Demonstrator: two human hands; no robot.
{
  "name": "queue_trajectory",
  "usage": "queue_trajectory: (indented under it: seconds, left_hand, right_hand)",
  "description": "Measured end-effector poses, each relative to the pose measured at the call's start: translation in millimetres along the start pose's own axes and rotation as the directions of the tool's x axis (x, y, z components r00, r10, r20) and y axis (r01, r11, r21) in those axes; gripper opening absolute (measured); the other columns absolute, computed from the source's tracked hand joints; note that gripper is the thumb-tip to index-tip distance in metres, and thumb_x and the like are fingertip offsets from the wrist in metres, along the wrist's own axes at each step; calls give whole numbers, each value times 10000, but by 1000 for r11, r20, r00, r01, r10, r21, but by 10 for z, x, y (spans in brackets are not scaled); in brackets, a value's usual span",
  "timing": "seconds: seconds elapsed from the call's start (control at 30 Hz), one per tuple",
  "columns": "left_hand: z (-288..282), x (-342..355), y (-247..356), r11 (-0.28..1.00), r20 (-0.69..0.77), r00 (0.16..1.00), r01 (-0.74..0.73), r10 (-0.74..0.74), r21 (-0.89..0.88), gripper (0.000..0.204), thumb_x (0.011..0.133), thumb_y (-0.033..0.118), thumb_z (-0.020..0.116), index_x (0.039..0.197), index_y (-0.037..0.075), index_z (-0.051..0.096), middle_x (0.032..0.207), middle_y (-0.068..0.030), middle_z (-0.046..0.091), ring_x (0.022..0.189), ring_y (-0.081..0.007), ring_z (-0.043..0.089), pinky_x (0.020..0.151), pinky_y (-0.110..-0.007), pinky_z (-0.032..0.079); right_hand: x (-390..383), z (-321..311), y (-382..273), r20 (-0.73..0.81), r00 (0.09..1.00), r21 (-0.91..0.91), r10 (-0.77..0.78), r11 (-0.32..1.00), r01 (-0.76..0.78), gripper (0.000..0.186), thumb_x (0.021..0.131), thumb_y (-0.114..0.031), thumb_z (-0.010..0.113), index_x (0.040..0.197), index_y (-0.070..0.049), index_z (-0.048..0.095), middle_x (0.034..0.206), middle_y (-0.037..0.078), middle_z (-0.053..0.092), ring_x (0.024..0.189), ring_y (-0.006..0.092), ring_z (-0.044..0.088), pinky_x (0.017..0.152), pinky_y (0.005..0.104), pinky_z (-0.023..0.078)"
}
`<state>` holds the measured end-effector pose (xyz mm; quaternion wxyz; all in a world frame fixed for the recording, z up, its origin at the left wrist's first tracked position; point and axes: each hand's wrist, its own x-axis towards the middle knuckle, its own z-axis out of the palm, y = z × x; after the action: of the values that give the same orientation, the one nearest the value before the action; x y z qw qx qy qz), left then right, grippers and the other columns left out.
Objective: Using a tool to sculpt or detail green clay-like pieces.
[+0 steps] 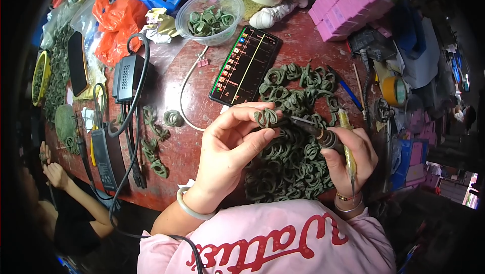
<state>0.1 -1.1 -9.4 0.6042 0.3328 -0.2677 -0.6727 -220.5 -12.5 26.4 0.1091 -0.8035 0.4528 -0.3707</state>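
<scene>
Between thumb and forefinger, my left hand [226,145] pinches a small dark green ring [266,118] with a curled top, which looks like wax. My right hand [356,158] grips a soldering-iron-like pen [329,139] with a dark handle. Its thin metal tip points left and ends close to the ring; I cannot tell if they touch. A slim yellowish tool [348,147] also sits in my right fingers, roughly upright. Under and beyond both hands spreads a large heap of similar green rings [295,175].
Beyond my hands lie a lit phone [246,66] and a clear tub [209,17] of green pieces. Left stand a black power box [126,78] and looping cables. Pink blocks [351,3], a blue pen [352,95] and tape [393,92] are right. Another person's hand [57,175] is at far left.
</scene>
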Motion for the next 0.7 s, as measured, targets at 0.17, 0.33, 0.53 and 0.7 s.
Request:
queue_trajectory:
  seconds: [0.17,0.33,0.53,0.7]
  left_hand:
    - [29,1,5,997,25,999,-28,30,-77,338,877,-91,614,1167,30,488,1274,-174,552,1184,-310,582,932,-387,555]
    - [34,-7,-10,995,70,995,-71,66,77,319,882,-81,620,1145,33,482,1265,-187,548,1181,-322,581,925,-397,562]
    - [15,5,-33,992,127,985,-118,112,36,318,874,-150,586,1128,5,473,1270,-174,526,1177,-274,579,963,-376,552]
    - [45,-9,-29,993,62,993,-106,104,41,333,857,-76,661,1088,40,453,1235,-199,554,1143,-334,608,915,-388,574]
  right_hand:
    - [-2,-15,-11,6,1000,-4,12,1000,-12,349,769,-188,825,1031,-18,670,870,68,674,671,215,595,600,316,491]
    - [7,-30,-3,1,1000,-1,11,1000,-11,347,767,-186,826,1029,-21,670,870,64,676,672,212,598,602,316,492]
    - [2,-42,7,-9,1000,-5,-1,1000,1,356,764,-190,828,1033,-20,667,858,61,675,664,211,597,596,315,490]
    - [-1,-36,-12,3,1000,-5,-30,1000,30,390,748,-211,841,1049,-28,672,821,65,656,634,201,580,561,308,473]
